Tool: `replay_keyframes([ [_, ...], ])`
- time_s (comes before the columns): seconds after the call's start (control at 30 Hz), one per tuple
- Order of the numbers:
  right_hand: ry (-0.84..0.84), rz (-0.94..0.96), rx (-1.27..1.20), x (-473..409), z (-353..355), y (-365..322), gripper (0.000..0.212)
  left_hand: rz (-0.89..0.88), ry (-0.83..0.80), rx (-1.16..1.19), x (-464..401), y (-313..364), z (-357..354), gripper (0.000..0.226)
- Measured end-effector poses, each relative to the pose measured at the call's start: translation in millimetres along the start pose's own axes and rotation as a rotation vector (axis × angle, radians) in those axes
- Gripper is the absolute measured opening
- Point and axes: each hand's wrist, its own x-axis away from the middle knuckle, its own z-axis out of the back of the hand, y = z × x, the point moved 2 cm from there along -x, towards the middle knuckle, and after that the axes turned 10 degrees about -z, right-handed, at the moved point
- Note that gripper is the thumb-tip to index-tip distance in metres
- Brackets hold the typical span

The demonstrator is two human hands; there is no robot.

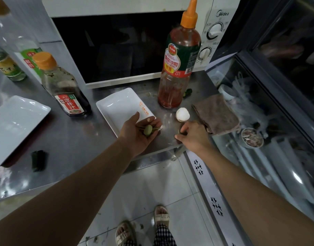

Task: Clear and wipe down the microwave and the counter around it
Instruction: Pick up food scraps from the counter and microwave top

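Note:
A white microwave (216, 20) with a dark door stands at the back of the steel counter (67, 139). My left hand (140, 132) is cupped palm up over the near corner of a white rectangular plate (120, 105) and holds green vegetable scraps (148, 130). My right hand (193, 134) pinches a thin green scrap near the counter's front edge. A brown cloth (216, 114) lies folded to the right, and a white garlic piece (182, 114) sits beside it.
A tall tomato sauce bottle (179, 68) stands in front of the microwave's right side. A dark sauce bottle (64, 89) and other bottles (9, 68) stand left, with a second white plate (16, 125) and a dark scrap (38, 160). A glass display case (276, 121) borders the right.

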Motion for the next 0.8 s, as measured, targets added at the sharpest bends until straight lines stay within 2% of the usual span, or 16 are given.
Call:
replay_keyframes([
  [0.23,-0.021,-0.031,0.010,-1,-7,-2,0.006,-0.006,0.024,-0.006,-2,3,6,0.045],
  [0.47,-0.006,-0.040,-0.013,-1,-4,0,0.011,0.001,-0.008,0.010,-3,3,3,0.045],
  [0.63,0.058,0.017,-0.134,-1,13,-9,0.014,0.000,-0.028,0.013,-5,4,-3,0.045],
  [0.8,0.092,0.165,-0.195,-3,40,-37,0.013,-0.010,-0.060,-0.002,-5,7,-14,0.044],
])
